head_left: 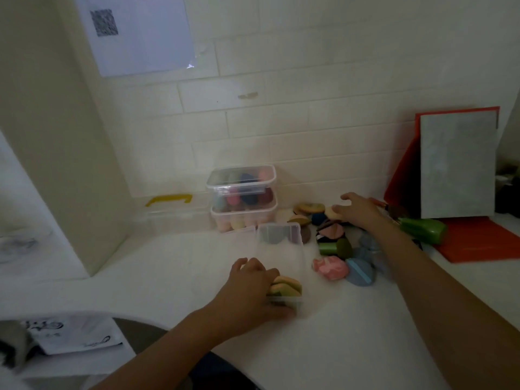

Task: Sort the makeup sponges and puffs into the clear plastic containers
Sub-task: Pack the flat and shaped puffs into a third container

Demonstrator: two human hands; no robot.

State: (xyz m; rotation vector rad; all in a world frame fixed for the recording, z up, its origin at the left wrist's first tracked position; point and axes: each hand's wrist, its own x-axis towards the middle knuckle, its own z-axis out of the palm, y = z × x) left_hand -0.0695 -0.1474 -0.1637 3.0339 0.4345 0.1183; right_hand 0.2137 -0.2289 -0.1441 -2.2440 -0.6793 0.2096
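While the open clear container (281, 257) lies lengthwise on the white counter (168, 263), its near end holds a small stack of green and tan puffs (285, 285), and a dark rounded sponge shows faintly through its far end. The left hand (250, 288) is closed around that near end, fingers curled over the rim against the puffs and thumb along the front wall. To the right of the container lies the loose pile of sponges and puffs (332, 235): a pink marbled sponge (330, 267) and a blue puff (361, 273) nearest, an olive teardrop sponge (343, 248) behind them, and tan, brown and dark blue pieces farther back. The right hand (358, 211) reaches to the far side of this pile, palm down with the fingers spread loosely; a pale tan puff (332, 213) sits at its fingertips, though in the dim, soft view it is hard to say whether the hand actually grips it. Far from the person, against the tiled wall (309, 122), two lidded clear containers (243, 198) full of coloured sponges stand stacked, with a clear box with a yellow handle (168, 209) just left of them. On the right, a green bottle (422, 230) lies on its side near an orange folder (478, 243), and a grey board (458, 164) leans upright behind it.
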